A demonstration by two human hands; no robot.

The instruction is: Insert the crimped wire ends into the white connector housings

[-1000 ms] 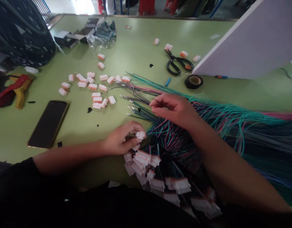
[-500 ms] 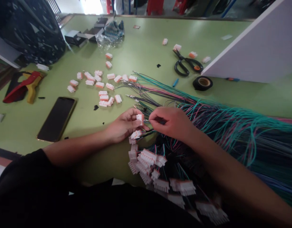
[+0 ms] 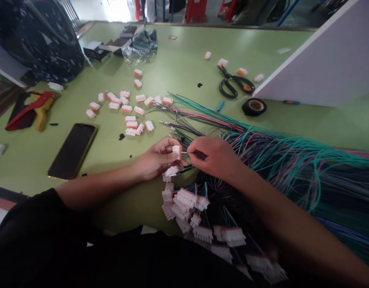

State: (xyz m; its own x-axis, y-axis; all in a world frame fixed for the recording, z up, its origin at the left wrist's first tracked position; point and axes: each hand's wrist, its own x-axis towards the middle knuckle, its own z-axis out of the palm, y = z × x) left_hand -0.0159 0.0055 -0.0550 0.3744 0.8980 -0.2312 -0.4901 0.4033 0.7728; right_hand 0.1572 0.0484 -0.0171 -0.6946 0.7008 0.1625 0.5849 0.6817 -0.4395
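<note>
My left hand pinches a small white and orange connector between thumb and fingers. Close at its right, my right hand has its fingertips pressed together on a thin wire with a metal tip, which points at the connector's orange side. Whether the tip is inside the connector cannot be made out. Below the hands lies a cluster of white connectors with wires attached. A large bundle of teal, pink and dark wires runs off to the right, partly under my right forearm.
Loose connectors lie beyond my left hand. A phone and a red and yellow tool are at the left. Black scissors, black tape and a pale panel stand at the back right. A dark patterned bag is at the back left.
The right fingertips have shifted very slightly left, closer to the connector. The whole view has also moved a little. Both hands keep their hold.
</note>
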